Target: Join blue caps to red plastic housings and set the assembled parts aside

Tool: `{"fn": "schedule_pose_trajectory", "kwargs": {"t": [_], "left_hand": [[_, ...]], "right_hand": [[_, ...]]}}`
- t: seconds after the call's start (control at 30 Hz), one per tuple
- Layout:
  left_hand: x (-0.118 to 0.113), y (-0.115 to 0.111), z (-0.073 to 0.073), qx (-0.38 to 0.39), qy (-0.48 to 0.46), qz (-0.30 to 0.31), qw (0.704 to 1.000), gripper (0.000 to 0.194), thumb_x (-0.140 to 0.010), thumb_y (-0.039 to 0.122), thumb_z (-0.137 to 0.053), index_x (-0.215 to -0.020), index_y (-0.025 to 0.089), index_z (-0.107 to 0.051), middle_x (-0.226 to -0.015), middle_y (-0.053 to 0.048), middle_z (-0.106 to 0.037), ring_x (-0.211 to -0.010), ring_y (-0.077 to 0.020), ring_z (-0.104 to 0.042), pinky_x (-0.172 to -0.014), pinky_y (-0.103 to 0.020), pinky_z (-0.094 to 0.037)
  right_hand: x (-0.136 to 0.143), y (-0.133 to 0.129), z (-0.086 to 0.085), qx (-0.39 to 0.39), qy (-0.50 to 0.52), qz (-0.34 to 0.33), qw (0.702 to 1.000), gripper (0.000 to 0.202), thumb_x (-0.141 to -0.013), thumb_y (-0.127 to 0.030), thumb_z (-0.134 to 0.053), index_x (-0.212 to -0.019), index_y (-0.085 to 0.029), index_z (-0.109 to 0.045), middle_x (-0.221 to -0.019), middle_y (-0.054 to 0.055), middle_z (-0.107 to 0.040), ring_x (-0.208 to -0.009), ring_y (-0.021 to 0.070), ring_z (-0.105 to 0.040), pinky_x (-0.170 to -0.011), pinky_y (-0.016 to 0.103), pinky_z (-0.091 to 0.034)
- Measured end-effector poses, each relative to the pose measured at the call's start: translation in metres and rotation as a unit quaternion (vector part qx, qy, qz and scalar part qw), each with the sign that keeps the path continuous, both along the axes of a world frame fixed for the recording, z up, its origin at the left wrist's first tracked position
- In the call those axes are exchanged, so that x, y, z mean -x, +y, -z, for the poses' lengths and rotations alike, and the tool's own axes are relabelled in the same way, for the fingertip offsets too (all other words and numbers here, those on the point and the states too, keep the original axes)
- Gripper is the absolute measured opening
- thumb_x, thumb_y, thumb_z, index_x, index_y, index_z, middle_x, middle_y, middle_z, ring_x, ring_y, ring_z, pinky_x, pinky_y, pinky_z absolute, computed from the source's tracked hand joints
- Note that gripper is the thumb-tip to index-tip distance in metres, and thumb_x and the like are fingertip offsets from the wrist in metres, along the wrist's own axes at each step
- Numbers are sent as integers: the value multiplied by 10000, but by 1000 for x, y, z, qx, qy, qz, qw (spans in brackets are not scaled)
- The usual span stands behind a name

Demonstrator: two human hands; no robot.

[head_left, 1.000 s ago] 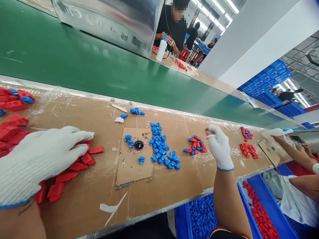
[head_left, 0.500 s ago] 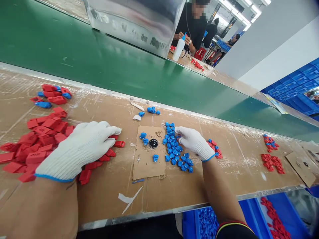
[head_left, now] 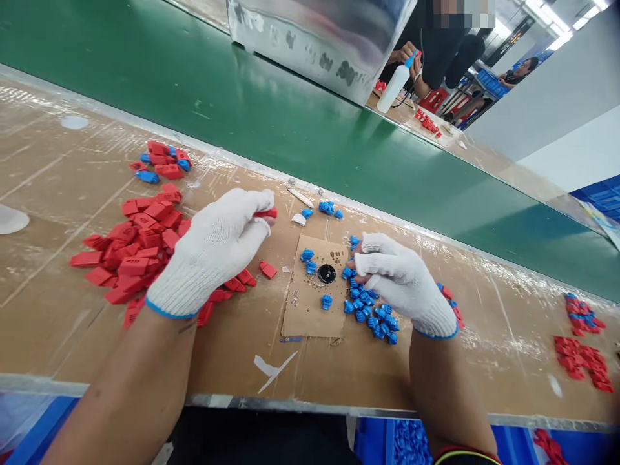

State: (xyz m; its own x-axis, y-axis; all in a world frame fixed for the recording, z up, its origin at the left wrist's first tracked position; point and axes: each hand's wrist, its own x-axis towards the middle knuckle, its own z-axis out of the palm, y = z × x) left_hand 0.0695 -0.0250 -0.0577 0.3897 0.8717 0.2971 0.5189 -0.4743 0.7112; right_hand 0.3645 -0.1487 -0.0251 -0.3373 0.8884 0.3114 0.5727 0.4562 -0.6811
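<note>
My left hand [head_left: 217,242], in a white knit glove with bare fingertips, pinches a small red plastic piece [head_left: 265,213] above the table. Below and behind it spreads a heap of similar red pieces [head_left: 140,242]. My right hand [head_left: 394,271], gloved the same way, curls over the near edge of a pile of small blue plastic pieces [head_left: 380,320]. Its thumb and fingers are drawn together, and what lies between them is hidden. Between the hands lies a cardboard sheet [head_left: 310,320] with a round black dish [head_left: 326,274] and a few blue pieces on it.
A green belt [head_left: 290,123] runs behind the table, with a metal box [head_left: 320,39] over it. Across it a person works beside a white bottle [head_left: 394,87]. Red-and-blue pieces [head_left: 584,314] lie at right. Blue bins [head_left: 375,442] stand below the front edge.
My left hand has risen off the red heap with a red piece in its fingertips. My right hand has curled its fingers at the blue pile. The view has shifted left.
</note>
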Motion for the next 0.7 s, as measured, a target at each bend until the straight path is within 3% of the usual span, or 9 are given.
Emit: {"fn": "schedule_pose_trajectory", "kwargs": {"t": [0.1,0.23,0.33,0.4,0.5,0.7], "left_hand": [[-17,-13,-3,57,-223,-2,973,61,-915,213,-630,-975,212,-638,-833,-6,-642,-738,-158,-621,-733,-302,-517],[-43,-27,-6,208,-408,44,888,85,-909,185,-653,-906,208,-571,-815,1,-646,-716,-127,-647,-717,-270,-569],[-54,-29,-1,309,-466,40,828,145,-906,181,-664,-911,218,-524,-830,11,-654,-713,-119,-689,-696,-252,-599],[-57,-26,4,344,-497,24,796,165,-899,179,-665,-967,226,-522,-836,23,-640,-713,-123,-709,-678,-249,-613],[-56,-21,8,356,-520,5,776,190,-881,143,-642,-1020,227,-542,-860,16,-640,-717,-130,-716,-665,-256,-624],[-49,-19,4,426,-534,46,729,104,-863,146,-613,-847,207,-529,-780,6,-633,-644,-100,-648,-663,-237,-598]], "right_hand": [[11,6,4,-16,-88,-26,996,370,-881,51,-519,-978,-263,-688,-1027,30,-614,-842,155,-601,-720,320,-511],[17,12,6,-1,-156,-34,987,379,-905,5,-499,-1130,-248,-669,-1003,36,-682,-870,170,-633,-771,333,-520],[22,17,4,4,-203,-2,979,412,-913,-67,-516,-1282,-212,-626,-1034,65,-748,-868,191,-683,-776,347,-536],[26,21,2,25,-232,-10,972,379,-909,-94,-517,-1259,-198,-617,-1015,74,-760,-851,195,-693,-750,338,-530],[33,26,-3,52,-263,-35,963,277,-918,-115,-512,-1160,-209,-607,-966,64,-752,-820,189,-685,-718,319,-509],[32,26,-16,37,-289,-32,956,280,-843,-98,-514,-1083,-234,-562,-930,39,-717,-717,165,-626,-655,303,-470]]}}
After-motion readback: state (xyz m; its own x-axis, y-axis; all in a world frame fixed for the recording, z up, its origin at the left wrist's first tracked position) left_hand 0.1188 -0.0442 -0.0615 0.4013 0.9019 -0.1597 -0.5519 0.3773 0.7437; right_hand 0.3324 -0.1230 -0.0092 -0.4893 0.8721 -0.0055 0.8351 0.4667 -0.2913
